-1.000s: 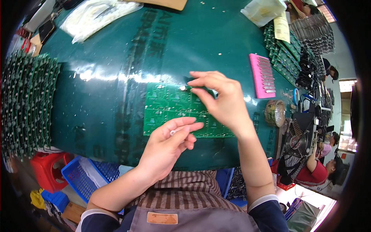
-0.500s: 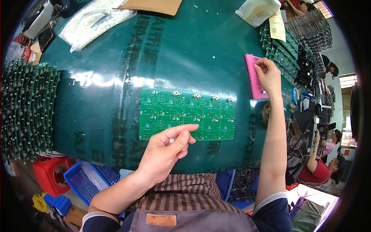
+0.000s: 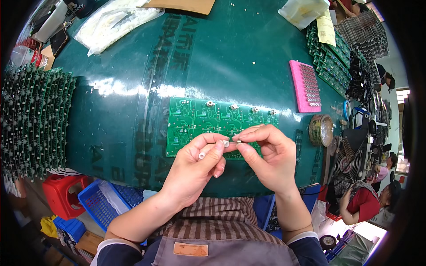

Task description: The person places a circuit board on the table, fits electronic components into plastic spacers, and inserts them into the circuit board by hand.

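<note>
In front of me a green circuit board panel (image 3: 182, 119) lies flat, partly hidden beneath my hands. Several small round metal parts (image 3: 234, 107) stand along its far half. My left hand (image 3: 191, 166) is closed on small white plastic sleeves (image 3: 226, 143); a second white sleeve (image 3: 202, 155) pokes out between its fingers. Thumb and forefinger of my right hand (image 3: 271, 153) pinch a small metal part (image 3: 239, 141), apparently with thin leads pointing at the first sleeve. The fingertips of both hands nearly meet over the board. To the right lies a pink foam block (image 3: 296, 86) with rows of round metal parts.
Stacked circuit boards (image 3: 37, 124) rise at the left edge, and more boards (image 3: 330, 55) lie at the far right. A bag of white pieces (image 3: 113, 29) and cardboard (image 3: 186, 4) sit at the back. A tape roll (image 3: 321, 130) stands right; co-workers sit beyond.
My right hand has left the pink foam block and come to my left hand, now with a small metal part in its fingers. A white sleeve now points out toward it.
</note>
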The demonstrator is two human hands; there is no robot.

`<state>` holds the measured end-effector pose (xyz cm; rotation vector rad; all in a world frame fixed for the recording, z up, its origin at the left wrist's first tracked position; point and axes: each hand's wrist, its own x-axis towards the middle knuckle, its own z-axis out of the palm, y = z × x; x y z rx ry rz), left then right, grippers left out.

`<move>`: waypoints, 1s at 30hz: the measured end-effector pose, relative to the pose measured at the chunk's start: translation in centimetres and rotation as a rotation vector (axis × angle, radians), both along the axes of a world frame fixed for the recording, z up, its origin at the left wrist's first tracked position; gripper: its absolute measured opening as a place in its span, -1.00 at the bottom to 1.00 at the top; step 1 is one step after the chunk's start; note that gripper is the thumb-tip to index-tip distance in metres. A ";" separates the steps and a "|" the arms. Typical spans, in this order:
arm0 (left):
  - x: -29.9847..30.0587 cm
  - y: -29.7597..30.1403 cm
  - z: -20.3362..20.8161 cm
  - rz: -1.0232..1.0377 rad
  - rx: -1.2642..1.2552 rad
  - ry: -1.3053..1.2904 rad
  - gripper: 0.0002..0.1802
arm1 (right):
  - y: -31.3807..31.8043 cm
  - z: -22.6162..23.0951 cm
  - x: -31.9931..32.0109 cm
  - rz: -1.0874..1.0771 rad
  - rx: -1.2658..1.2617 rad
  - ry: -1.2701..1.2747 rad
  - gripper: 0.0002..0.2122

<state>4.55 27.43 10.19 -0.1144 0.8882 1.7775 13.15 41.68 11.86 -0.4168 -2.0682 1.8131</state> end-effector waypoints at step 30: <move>-0.3 -3.1 -0.9 0.116 0.064 -0.115 -0.63 | -0.4 -1.0 -10.9 0.133 0.621 -0.116 -0.91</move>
